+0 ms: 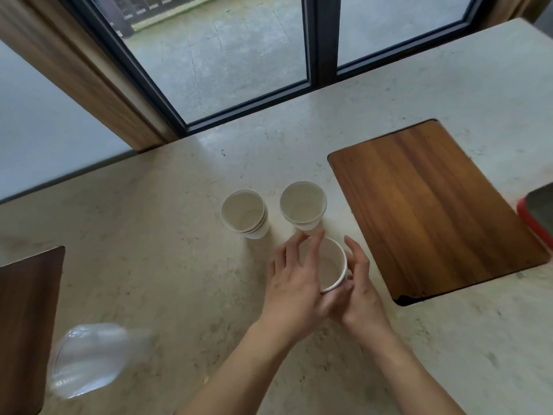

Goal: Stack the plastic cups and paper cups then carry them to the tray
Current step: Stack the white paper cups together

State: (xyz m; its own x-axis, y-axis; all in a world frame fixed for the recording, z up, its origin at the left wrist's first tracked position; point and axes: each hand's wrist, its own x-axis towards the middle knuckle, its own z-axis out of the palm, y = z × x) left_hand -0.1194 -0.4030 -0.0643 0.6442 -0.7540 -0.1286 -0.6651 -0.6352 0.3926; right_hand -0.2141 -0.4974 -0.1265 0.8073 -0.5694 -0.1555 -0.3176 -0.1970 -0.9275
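A white paper cup (pixel 330 266) stands upright on the pale counter, cupped between both hands. My left hand (pixel 294 280) wraps its left side, fingers spread over the rim. My right hand (pixel 360 290) presses on its right side. Beyond it stand a stack of several paper cups (pixel 244 213) on the left and another paper cup stack (pixel 302 205) on the right. A stack of clear plastic cups (pixel 89 357) lies on its side near the front left, blurred. The wooden tray (pixel 431 205) lies flat to the right, with nothing on it.
A dark wooden board (pixel 27 322) sits at the left edge. A red-edged object (pixel 537 214) pokes in at the far right beside the tray. A dark-framed window (pixel 317 40) runs along the back of the counter (pixel 149 235).
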